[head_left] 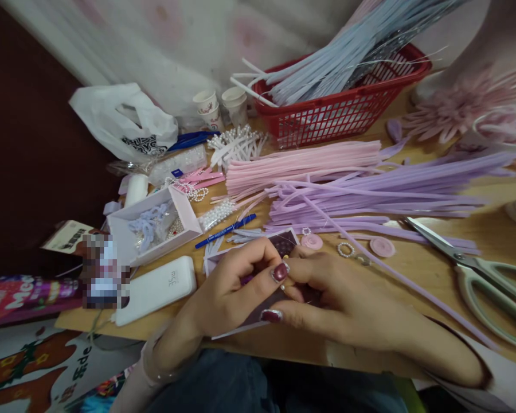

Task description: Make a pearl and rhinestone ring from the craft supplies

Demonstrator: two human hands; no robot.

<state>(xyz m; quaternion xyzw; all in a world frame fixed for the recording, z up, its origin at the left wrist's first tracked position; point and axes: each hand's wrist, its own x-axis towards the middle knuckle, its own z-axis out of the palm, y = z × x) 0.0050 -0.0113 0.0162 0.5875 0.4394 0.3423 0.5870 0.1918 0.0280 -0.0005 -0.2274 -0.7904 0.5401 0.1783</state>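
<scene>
My left hand (234, 289) and my right hand (337, 292) meet fingertip to fingertip above a shallow pale box (245, 329) with a dark dimpled inside. Both are closed in a pinch. A tiny white bead (282, 287) shows between the fingertips, and a small yellow spot sits just above it. Which hand holds the bead, and whatever else is pinched, is hidden by the fingers. Right of the box lie a pink coiled disc (312, 241), a ring of pearl beads (346, 249) and a second pink coil (382, 246).
Lilac pipe cleaners (370, 186) and pink ones (301, 163) lie beyond my hands. Scissors (464, 261) rest at right. A red basket (335, 117) stands behind. At left are a white power bank (159, 289), a white box (184, 221) and a blue pen (226, 230).
</scene>
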